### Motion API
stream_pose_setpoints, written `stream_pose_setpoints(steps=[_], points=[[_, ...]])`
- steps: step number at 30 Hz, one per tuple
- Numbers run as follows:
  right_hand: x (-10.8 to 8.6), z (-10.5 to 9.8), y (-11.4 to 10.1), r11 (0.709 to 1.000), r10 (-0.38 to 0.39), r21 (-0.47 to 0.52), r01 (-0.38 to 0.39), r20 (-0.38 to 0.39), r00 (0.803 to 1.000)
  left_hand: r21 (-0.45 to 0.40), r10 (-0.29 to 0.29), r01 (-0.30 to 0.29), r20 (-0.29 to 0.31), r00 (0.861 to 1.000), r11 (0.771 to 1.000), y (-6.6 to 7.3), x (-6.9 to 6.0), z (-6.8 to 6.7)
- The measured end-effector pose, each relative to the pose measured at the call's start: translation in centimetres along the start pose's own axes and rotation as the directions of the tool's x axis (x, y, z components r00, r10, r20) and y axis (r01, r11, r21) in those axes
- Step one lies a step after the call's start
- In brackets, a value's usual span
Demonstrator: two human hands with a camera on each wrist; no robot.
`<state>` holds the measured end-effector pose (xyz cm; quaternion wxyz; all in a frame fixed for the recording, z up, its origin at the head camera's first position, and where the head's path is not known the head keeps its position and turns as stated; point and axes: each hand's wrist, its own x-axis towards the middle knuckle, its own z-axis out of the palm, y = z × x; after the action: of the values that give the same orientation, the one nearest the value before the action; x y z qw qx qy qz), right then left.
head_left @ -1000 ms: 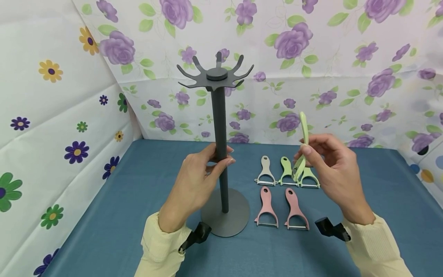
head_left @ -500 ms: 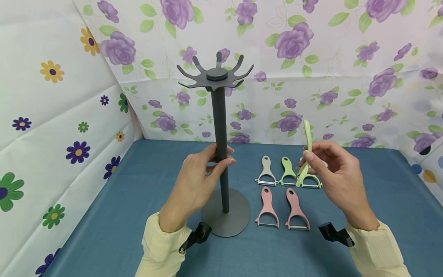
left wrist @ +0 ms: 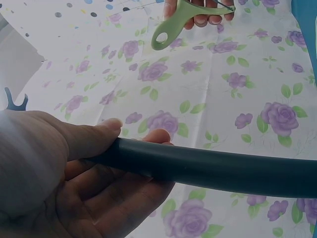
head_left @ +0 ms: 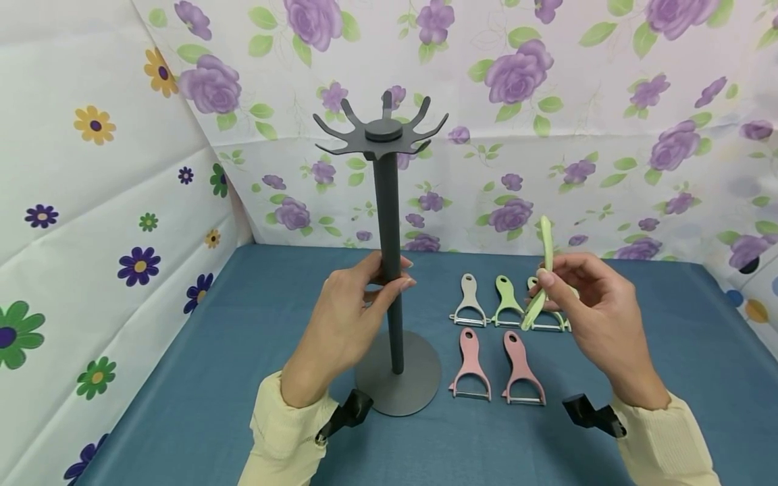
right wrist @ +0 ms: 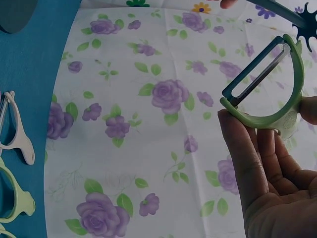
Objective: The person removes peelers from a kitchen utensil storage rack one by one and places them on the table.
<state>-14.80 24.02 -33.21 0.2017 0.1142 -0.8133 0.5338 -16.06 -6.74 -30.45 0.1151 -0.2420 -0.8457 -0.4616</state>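
My left hand (head_left: pixel 340 324) grips the dark grey pole (head_left: pixel 389 223) of an upright stand, thumb and fingers around it; the left wrist view shows the pole (left wrist: pixel 223 168) between them. Curved hooks ring the stand's top (head_left: pixel 383 131), and nothing hangs on them. A light green peeler (head_left: pixel 546 250) is pinched between the thumb and fingers of my right hand (head_left: pixel 602 317), its handle pointing up. From the right wrist, the peeler's blade (right wrist: pixel 260 69) and curved head show. Below it on the table lie a pale peeler (head_left: pixel 468 293) and two green peelers, one (head_left: pixel 504 297) fully visible.
Two pink peelers (head_left: pixel 469 358) lie in the front row, right of the stand's round base (head_left: pixel 419 385). Blue cloth (head_left: pixel 200 385) covers the table. Flowered sheets (head_left: pixel 292 81) stand behind and at the left.
My right hand has moved slightly right and down with the green peeler, which has turned more edge-on to the head view. My left hand still holds the pole.
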Motion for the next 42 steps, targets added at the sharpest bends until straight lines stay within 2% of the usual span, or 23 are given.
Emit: stream_pose_setpoints(steps=[18,27,42], points=[[-0.1,-0.2,0.3,1.000,0.014,-0.024,-0.013,0.027,1.000,0.006,-0.002,0.002,0.003,1.000,1.000,0.0,0.0,0.0],[0.1,-1.0,0.7,0.996,0.027,-0.083,-0.023,0.047,0.999,0.001,-0.001,0.001,0.003,1.000,1.000,0.0,0.0,0.0],[0.3,-1.2,1.1,0.987,0.117,-0.123,-0.105,0.098,0.988,-0.005,-0.011,0.011,0.003,1.000,1.000,0.1,0.0,0.0]])
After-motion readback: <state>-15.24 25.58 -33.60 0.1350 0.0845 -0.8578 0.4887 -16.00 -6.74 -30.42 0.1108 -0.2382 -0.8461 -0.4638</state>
